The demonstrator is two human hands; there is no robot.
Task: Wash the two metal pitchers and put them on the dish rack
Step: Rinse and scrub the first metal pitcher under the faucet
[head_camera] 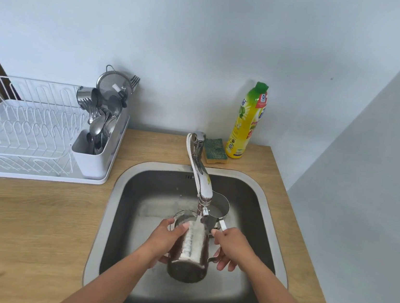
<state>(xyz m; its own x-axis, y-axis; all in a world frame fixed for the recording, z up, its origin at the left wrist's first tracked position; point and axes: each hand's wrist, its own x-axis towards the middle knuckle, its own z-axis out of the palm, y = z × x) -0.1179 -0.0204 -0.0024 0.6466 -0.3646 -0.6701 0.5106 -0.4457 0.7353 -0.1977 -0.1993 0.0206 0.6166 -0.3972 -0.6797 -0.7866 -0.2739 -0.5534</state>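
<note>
I see the left hand [166, 241] wrapped round the body of a pitcher [193, 246], thumb over the top and fingers under it; the right hand [228, 246] grips the same pitcher from 3 o'clock, thumb against the metal and fingers curled beneath, where a bit of handle shows; both hands are closed on it, neither is spread wide. The pitcher is held above the sink [111, 206] basin, tipped far over, base toward me at 6 o'clock and mouth toward 12 o'clock, just under the tap [201, 174] spout; its side looks wet and shiny; I cannot tell whether water is running.

The second pitcher [221, 208] stands upright on the sink floor at 1 o'clock from the held one, partly hidden behind the spout; the two look close, and I cannot tell whether they touch.

Past the sink's rim at 12 o'clock a sponge [215, 150] lies on the counter [20, 230], just beside a yellow soap bottle [246, 121] standing against the wall; at 10 o'clock, well apart from the hands, sits the white rack [20, 129], its wire slots bare of dishes; its caddy [98, 149] holds spoons and forks, with a strainer [112, 85] propped behind.
</note>
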